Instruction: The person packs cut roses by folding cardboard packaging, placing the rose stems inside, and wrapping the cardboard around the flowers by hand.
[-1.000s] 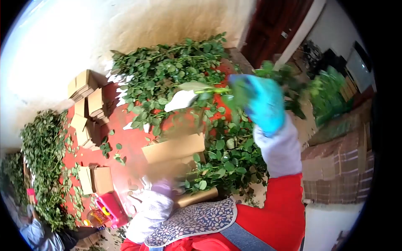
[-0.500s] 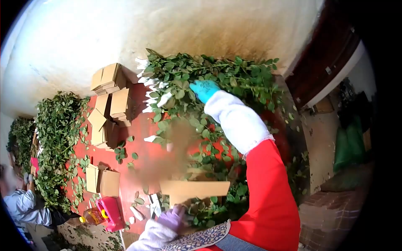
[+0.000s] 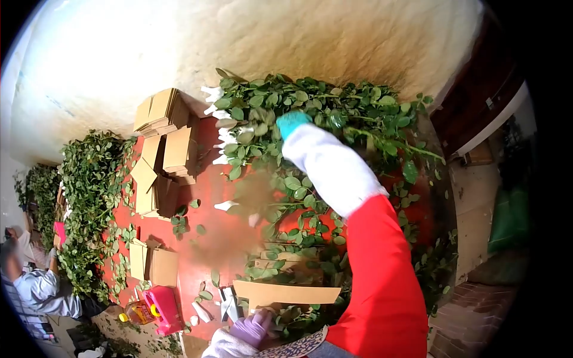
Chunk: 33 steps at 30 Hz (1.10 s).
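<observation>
My right hand [image 3: 293, 123], in a teal glove, is closed among the leafy stems [image 3: 358, 98] by the wall. Leaves cover its fingertips, but the fingers look wrapped round stems. White-wrapped flower heads [image 3: 225, 137] stick out at the left end of this pile. Low in the view, my left hand [image 3: 253, 328] wears a purple glove, its fingers curled at the lower edge of a cardboard sheet [image 3: 286, 292]. Left of that hand lies a grey metal tool [image 3: 230, 303], perhaps a stapler. More leafy stems lie beyond and under the sheet.
Cardboard stacks [image 3: 179, 149] stand on the red table [image 3: 206, 179]. A pink jug [image 3: 164, 310] and a yellow-capped bottle [image 3: 138, 312] sit at its near edge. Another leafy pile [image 3: 89, 209] lies left, with a person [image 3: 45, 289] beside it. A brown blur hides mid-table.
The view has shifted, moving the scene slightly right. My right hand is deeper in the leaves, and a long stem now juts out to its right. My left hand stays by the cardboard sheet.
</observation>
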Motion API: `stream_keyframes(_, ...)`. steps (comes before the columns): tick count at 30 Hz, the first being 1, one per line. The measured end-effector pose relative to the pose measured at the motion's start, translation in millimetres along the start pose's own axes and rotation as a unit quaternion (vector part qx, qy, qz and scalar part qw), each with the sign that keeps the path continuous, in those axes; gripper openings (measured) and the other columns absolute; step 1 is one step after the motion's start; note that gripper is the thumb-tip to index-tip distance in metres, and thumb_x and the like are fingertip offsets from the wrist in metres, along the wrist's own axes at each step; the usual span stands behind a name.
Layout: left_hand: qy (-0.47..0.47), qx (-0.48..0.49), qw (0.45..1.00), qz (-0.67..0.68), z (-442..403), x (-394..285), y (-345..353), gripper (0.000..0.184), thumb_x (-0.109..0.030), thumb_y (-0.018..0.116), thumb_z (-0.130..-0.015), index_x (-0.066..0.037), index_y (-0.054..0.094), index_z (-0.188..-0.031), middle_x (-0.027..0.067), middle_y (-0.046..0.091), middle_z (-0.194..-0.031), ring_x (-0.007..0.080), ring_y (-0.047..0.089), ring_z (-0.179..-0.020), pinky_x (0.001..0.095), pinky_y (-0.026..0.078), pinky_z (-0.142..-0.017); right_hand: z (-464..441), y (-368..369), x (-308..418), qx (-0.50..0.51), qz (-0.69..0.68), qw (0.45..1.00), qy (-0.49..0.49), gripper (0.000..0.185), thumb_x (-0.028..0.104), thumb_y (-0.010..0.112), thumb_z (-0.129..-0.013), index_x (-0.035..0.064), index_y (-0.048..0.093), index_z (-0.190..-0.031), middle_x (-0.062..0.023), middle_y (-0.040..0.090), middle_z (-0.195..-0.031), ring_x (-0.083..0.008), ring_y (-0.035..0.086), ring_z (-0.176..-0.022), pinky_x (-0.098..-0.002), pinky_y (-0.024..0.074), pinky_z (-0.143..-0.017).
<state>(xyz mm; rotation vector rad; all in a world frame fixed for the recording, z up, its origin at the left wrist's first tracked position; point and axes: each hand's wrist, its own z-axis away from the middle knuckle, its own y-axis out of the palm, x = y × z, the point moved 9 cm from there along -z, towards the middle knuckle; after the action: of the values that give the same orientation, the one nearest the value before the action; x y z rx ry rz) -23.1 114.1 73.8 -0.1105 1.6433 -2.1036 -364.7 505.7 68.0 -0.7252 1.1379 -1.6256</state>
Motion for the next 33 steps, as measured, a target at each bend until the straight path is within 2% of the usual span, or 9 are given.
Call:
stream_keyframes(2,-0.004,-0.012,1.000,-0.004,-1,1,-1,0.052,-0.022,0.061,-0.076,-0.013,0.055,-0.127,0.0049,0.056,-0.123,0.0195,0.065,-0.073,0.0350,0.052,-0.057,10,27,5,-0.068,0.000,0.997,-0.026,0.029,0.013,0.060,-0.084,0.0120,0.065,-0.112,-0.0134,0.066,-0.111,-0.0328,0.064,-0.103,-0.0546,0.0519,-0.079)
stream_keyframes(4,-0.012,-0.017,0.999,0.025,-2,1,-6,0.052,-0.022,0.061,-0.076,-0.012,0.055,-0.127,0.0051,0.056,-0.123,0.0196,0.065,-0.075,0.0349,0.053,-0.056,60,18,7,-0.016,-0.001,0.998,-0.054,0.025,0.011,0.059,-0.083,0.0098,0.066,-0.107,-0.0135,0.067,-0.106,-0.0324,0.065,-0.099,-0.0520,0.0525,-0.077)
stream_keyframes(6,-0.009,-0.021,0.999,0.038,-3,1,-8,0.052,-0.022,0.061,-0.077,-0.012,0.054,-0.128,0.0049,0.056,-0.122,0.0198,0.065,-0.075,0.0349,0.053,-0.056,81,-5,0,-0.037,0.040,0.995,-0.081,0.027,0.010,0.057,-0.084,0.0101,0.063,-0.110,-0.0135,0.066,-0.109,-0.0319,0.063,-0.103,-0.0442,0.0523,-0.082)
stream_keyframes(10,0.002,-0.003,1.000,-0.004,-2,-1,-2,0.050,-0.028,0.062,-0.078,-0.008,0.056,-0.124,0.0073,0.055,-0.120,0.0197,0.065,-0.079,0.0330,0.052,-0.056,77,-80,-45,-0.303,0.090,0.946,-0.068,0.027,0.008,0.057,-0.085,0.0116,0.059,-0.112,-0.0133,0.058,-0.122,-0.0307,0.058,-0.113,-0.0412,0.0496,-0.090)
stream_keyframes(14,-0.007,0.030,0.999,0.008,2,1,11,0.051,-0.023,0.061,-0.079,-0.007,0.052,-0.127,0.0096,0.053,-0.122,0.0215,0.065,-0.079,0.0361,0.053,-0.059,8,-103,-89,-0.144,0.011,0.986,0.076,0.032,0.009,0.059,-0.083,0.0125,0.057,-0.115,-0.0122,0.057,-0.125,-0.0323,0.057,-0.115,-0.0419,0.0496,-0.091)
stream_keyframes(19,-0.038,0.051,0.998,0.024,-1,1,5,0.053,-0.022,0.062,-0.078,-0.007,0.051,-0.127,0.0107,0.053,-0.123,0.0239,0.065,-0.081,0.0379,0.054,-0.061,-76,-47,-123,-0.305,0.003,0.952,0.018,0.034,0.023,0.060,-0.082,0.0130,0.059,-0.114,-0.0131,0.062,-0.119,-0.0305,0.059,-0.110,-0.0444,0.0478,-0.091)
stream_keyframes(26,-0.051,0.059,0.997,0.026,-6,0,3,0.054,-0.022,0.063,-0.077,-0.006,0.051,-0.127,0.0110,0.053,-0.123,0.0247,0.065,-0.081,0.0382,0.054,-0.062,-79,13,-127,-0.199,-0.086,0.976,-0.031,0.036,0.024,0.061,-0.081,0.0123,0.059,-0.115,-0.0144,0.062,-0.118,-0.0326,0.059,-0.109,-0.0448,0.0474,-0.091)
stream_keyframes(31,-0.052,0.058,0.997,0.010,-4,-3,2,0.054,-0.023,0.063,-0.076,-0.006,0.051,-0.126,0.0112,0.053,-0.123,0.0252,0.065,-0.081,0.0384,0.054,-0.062,-21,47,-93,-0.141,-0.083,0.982,-0.096,0.039,0.025,0.061,-0.081,0.0118,0.058,-0.117,-0.0163,0.061,-0.117,-0.0358,0.059,-0.107,-0.0442,0.0472,-0.091)
stream_keyframes(33,-0.051,0.056,0.997,-0.007,-3,-8,-4,0.054,-0.023,0.063,-0.076,-0.006,0.051,-0.126,0.0112,0.053,-0.123,0.0254,0.065,-0.081,0.0384,0.054,-0.063,20,72,-69,-0.168,-0.079,0.974,-0.128,0.040,0.026,0.062,-0.079,0.0116,0.058,-0.116,-0.0172,0.064,-0.110,-0.0362,0.061,-0.103,-0.0453,0.0481,-0.087)
